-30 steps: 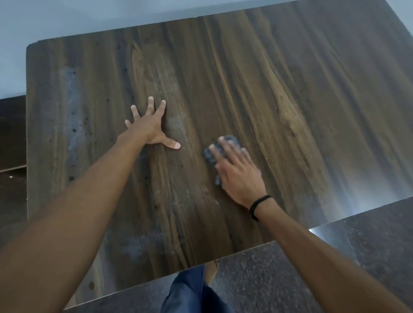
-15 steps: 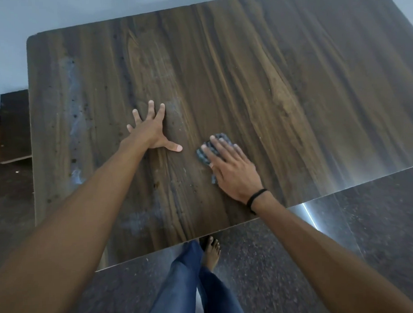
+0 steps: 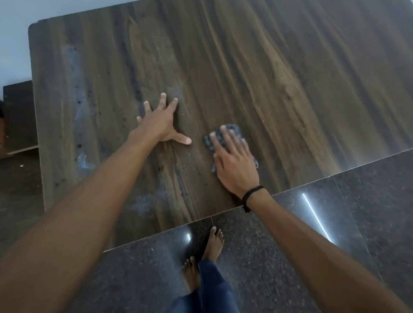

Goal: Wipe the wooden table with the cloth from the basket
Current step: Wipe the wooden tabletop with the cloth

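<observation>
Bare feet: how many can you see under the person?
2. One foot stands on the dark floor right at the table's near edge; the other foot is a step back and to its left, its heel hidden by the blue trouser leg.

A dark speckled tiled floor (image 3: 286, 259) is seen below the near edge, with a bright light streak (image 3: 316, 217) reflected in it. Two bare feet (image 3: 212, 245) and blue trouser legs (image 3: 205, 297) are shown there. Dark wooden furniture (image 3: 16, 116) is visible at the left edge, against a pale wall (image 3: 7, 34).
</observation>
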Tool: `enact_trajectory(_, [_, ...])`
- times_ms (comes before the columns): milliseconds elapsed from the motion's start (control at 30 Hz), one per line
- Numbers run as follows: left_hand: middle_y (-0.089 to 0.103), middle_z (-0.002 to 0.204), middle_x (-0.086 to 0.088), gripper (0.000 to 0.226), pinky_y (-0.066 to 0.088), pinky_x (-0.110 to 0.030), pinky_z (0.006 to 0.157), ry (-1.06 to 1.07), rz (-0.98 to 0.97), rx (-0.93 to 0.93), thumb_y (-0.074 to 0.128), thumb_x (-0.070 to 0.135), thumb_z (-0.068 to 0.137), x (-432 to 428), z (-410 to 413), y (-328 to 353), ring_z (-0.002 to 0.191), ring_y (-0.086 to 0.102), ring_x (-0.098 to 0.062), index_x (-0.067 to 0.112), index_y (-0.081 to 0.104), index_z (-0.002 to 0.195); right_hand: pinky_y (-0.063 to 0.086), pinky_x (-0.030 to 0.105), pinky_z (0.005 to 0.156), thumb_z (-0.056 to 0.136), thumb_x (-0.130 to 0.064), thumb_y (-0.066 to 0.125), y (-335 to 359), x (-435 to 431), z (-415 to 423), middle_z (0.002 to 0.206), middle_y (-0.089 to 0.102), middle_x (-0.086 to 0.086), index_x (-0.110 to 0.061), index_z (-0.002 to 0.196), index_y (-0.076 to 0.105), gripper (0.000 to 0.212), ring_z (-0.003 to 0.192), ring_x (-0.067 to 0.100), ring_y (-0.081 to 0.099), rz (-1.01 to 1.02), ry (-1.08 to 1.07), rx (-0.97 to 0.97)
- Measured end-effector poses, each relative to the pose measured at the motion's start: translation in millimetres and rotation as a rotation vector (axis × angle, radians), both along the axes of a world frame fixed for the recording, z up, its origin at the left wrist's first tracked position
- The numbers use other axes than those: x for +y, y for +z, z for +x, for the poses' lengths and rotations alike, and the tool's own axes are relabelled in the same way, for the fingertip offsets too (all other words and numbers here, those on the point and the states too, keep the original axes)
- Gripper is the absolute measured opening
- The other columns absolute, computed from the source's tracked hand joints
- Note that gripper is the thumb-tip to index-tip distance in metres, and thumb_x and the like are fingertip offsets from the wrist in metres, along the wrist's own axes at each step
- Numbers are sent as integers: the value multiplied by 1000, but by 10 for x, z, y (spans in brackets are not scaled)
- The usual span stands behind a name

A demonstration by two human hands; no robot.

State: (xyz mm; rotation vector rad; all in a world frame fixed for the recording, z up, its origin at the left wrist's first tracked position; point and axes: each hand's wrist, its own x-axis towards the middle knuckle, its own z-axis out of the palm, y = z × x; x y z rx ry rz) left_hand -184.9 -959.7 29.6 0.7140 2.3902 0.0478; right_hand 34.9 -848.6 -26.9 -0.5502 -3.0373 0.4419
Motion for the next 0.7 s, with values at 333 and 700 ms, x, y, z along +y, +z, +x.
enact_trajectory(333, [-31,161,6,147,10,-73,112,-66,-2,-51,89,58,55,-230,454,-127,146,-21,-47,35,-15,156,18,44,124,106,-34,30,-71,45,463,166,20,0,-30,157,28,51,153,21,17,66,196,48])
enact_trajectory(700, [-25,163,7,147,12,-75,110,-54,35,-26,90,58,51,-243,476,-122,147,-18,-47,35,-10,157,18,47,124,106,-30,31,-56,-21,811,166,19,3,-27,157,29,51,153,22,14,29,-199,47])
